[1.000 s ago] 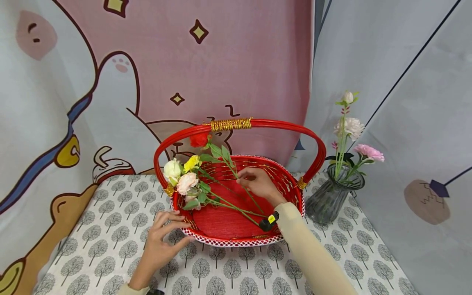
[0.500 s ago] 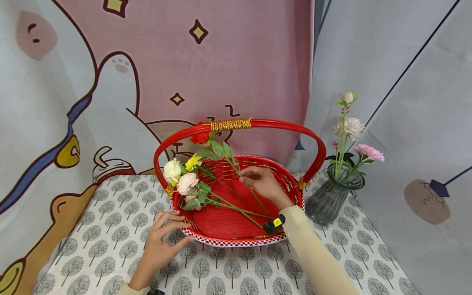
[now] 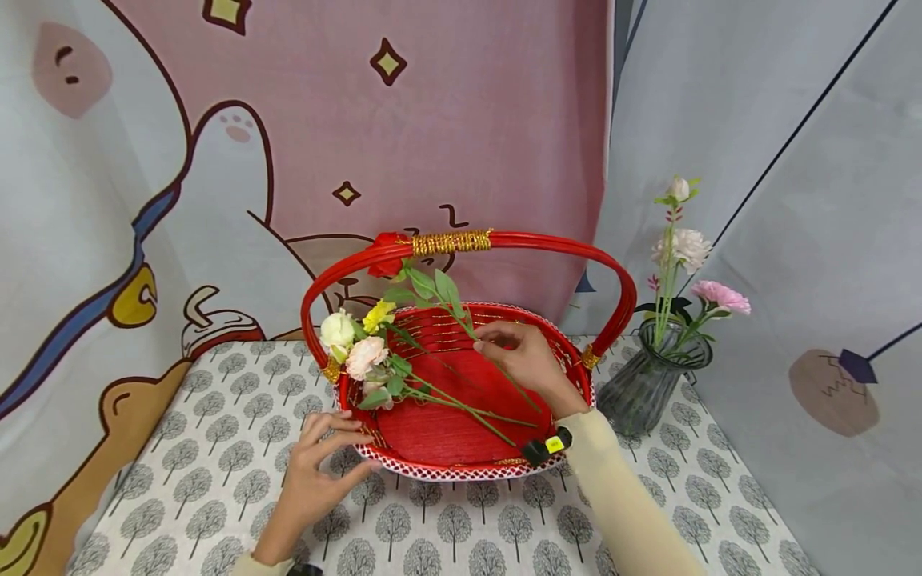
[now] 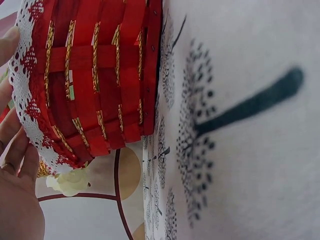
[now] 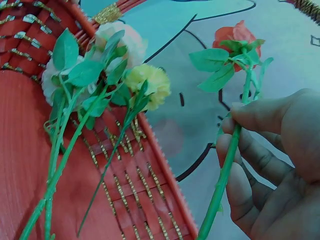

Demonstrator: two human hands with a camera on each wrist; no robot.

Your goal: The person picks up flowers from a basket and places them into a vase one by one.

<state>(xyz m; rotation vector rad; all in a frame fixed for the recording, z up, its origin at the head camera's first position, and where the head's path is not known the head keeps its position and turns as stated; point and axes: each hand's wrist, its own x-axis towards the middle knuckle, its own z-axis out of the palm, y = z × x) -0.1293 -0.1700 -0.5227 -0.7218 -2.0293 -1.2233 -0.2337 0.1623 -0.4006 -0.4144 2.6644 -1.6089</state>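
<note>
A red rose point(image 3: 387, 254) with a long green stem is pinched between the thumb and fingers of my right hand point(image 3: 524, 360). Its bloom is by the handle's left part, and its stem slants down over the red basket point(image 3: 446, 436). In the right wrist view the rose point(image 5: 237, 42) stands upright above the fingers. My left hand point(image 3: 320, 464) rests with spread fingers at the basket's front-left rim; the left wrist view shows the fingers touching the white lace point(image 4: 27, 95). A cream rose point(image 3: 337, 332), a pale pink flower point(image 3: 366, 358) and a yellow carnation point(image 3: 378, 316) lie at the basket's left.
A grey glass vase point(image 3: 637, 392) with several pink and white flowers stands to the basket's right. The tall red handle point(image 3: 612, 280) arches over the basket. Tree-patterned cloth point(image 3: 216, 480) covers the table, with printed curtains point(image 3: 504, 120) behind.
My right hand has moved slightly right and toward me with the red rose; its stem has shifted and the bloom has risen a little at the handle. The left hand has stayed put.
</note>
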